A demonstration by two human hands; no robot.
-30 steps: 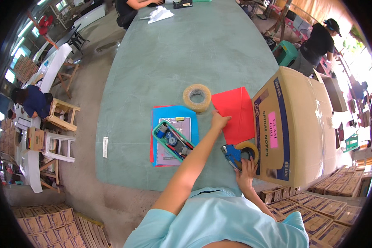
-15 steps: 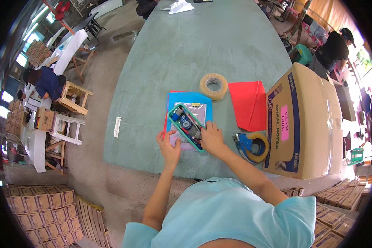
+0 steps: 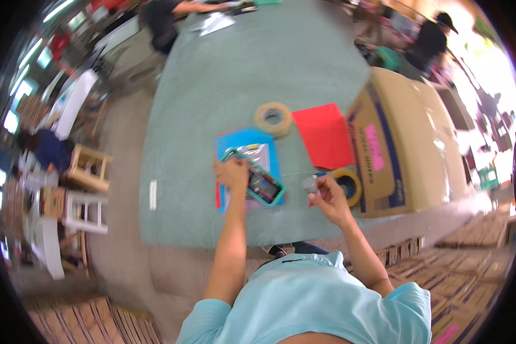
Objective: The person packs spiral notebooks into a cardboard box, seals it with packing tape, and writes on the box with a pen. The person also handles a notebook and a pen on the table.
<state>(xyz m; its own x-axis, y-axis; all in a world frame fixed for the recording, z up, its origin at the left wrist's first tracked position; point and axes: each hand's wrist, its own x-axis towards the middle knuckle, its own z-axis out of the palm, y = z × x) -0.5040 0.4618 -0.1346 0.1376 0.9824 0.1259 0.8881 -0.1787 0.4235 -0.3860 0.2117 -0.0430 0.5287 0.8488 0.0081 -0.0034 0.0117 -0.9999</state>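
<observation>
A green-rimmed tray (image 3: 276, 194) of small stationery lies aslant on a clear-wrapped pack (image 3: 260, 156) and blue folders (image 3: 241, 140). Over its far-left end sits my left hand (image 3: 233, 173), fingers curled down at the rim; whatever they grip is hidden. To the right, away from the tray, my right hand (image 3: 333, 203) pinches a small grey-and-red item (image 3: 311, 184), too blurred to name. Just behind that hand lies a blue tape dispenser with a roll of tape (image 3: 354, 186), partly covered.
A large cardboard box (image 3: 407, 143) stands at the table's right. Nearby lie a red folder (image 3: 325, 135) and a wide tape roll (image 3: 273, 119). A white strip (image 3: 152, 195) lies at the left. Another person's arm (image 3: 203, 7) reaches over the far edge.
My right hand has left the tray and moved right with the small grey-and-red item. My left hand has shifted from the tray's near-left side to over its far-left end. The view has swung.
</observation>
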